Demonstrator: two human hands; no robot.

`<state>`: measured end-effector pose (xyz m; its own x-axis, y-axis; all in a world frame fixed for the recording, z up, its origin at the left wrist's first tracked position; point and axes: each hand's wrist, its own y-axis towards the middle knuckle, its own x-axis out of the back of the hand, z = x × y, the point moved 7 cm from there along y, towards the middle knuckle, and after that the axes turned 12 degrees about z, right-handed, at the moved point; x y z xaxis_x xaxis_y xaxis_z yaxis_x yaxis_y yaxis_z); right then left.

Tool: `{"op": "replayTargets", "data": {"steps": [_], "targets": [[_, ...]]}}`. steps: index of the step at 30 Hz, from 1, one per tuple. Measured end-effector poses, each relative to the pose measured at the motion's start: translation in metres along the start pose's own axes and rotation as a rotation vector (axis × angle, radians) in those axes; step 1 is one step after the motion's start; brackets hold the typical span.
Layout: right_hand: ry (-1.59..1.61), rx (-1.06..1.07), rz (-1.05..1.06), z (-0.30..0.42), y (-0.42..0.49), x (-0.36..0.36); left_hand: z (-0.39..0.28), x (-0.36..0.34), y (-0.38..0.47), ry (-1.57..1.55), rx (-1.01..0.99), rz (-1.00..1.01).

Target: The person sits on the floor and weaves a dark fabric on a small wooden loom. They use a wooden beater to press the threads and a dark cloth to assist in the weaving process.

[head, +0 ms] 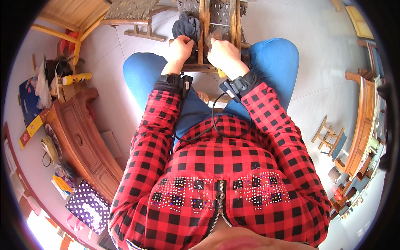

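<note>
Between my knees stands a wooden folding stool with grey woven strapping. My left hand rests at its left side, fingers curled, beside a bunched dark grey cloth. Those fingertips are partly hidden, so what they grip is unclear. On the right, my right hand is closed over the stool frame, with a crumpled piece of clear plastic at its thumb and fingers. A yellow object shows just under that hand, mostly covered by it.
Another woven-top stool stands ahead to the left, near a yellow wooden frame. A carved wooden cabinet is on my left. A small folding stool lies at right. Black cables hang between my wrists.
</note>
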<state>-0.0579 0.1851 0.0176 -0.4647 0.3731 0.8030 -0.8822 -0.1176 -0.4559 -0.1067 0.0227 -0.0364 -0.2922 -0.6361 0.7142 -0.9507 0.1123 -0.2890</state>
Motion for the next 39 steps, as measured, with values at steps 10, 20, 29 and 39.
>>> {"op": "replayTargets", "data": {"steps": [10,20,29,39], "targets": [[-0.031,-0.028,0.020,0.004,-0.005,0.002,-0.003,-0.001,-0.002,0.017,-0.004,0.014],[-0.049,-0.048,-0.033,0.002,-0.002,0.002,-0.009,-0.003,-0.006,0.012,-0.010,0.046],[-0.057,-0.027,-0.009,0.000,-0.002,-0.001,-0.008,-0.006,-0.004,-0.018,-0.059,0.046],[-0.017,-0.049,-0.098,-0.008,0.001,0.018,-0.007,-0.008,-0.004,-0.014,-0.062,0.072]]}}
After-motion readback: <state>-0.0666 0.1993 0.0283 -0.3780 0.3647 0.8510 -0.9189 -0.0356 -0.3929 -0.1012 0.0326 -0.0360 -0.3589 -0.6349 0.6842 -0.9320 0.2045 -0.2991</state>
